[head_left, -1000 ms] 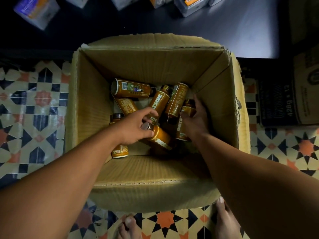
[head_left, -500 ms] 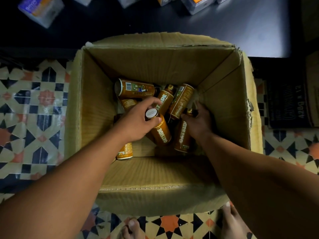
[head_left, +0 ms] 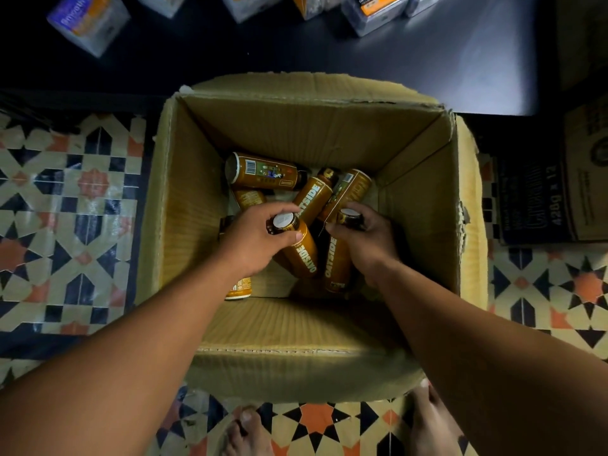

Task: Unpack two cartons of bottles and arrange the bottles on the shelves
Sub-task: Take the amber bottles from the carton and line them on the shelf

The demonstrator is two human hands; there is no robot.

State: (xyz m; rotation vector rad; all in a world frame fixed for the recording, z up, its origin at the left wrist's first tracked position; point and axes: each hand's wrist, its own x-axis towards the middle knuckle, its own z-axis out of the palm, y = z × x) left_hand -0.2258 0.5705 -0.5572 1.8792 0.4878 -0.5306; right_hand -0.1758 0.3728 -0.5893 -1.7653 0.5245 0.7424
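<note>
An open cardboard carton [head_left: 184, 225] stands on the tiled floor below me, with several brown Oatside bottles lying loose inside. My left hand [head_left: 253, 240] grips the neck of one brown bottle [head_left: 302, 255], white cap up, lifted off the pile. Beside it, my right hand [head_left: 368, 240] grips the cap end of a second brown bottle [head_left: 335, 261], also raised upright. Other bottles [head_left: 263, 172] lie on their sides at the carton's far end, and one is partly hidden under my left wrist.
A dark shelf surface [head_left: 427, 60] runs beyond the carton, carrying several wrapped packs [head_left: 88, 21] along its back. A second, printed carton [head_left: 559, 192] sits at the right. Patterned floor tiles [head_left: 65, 209] surround the box; my bare feet [head_left: 246, 432] show at the bottom edge.
Both hands took hold of a bottle each and lifted them upright from the pile. The right hand shifted from the bottle's side to its cap end.
</note>
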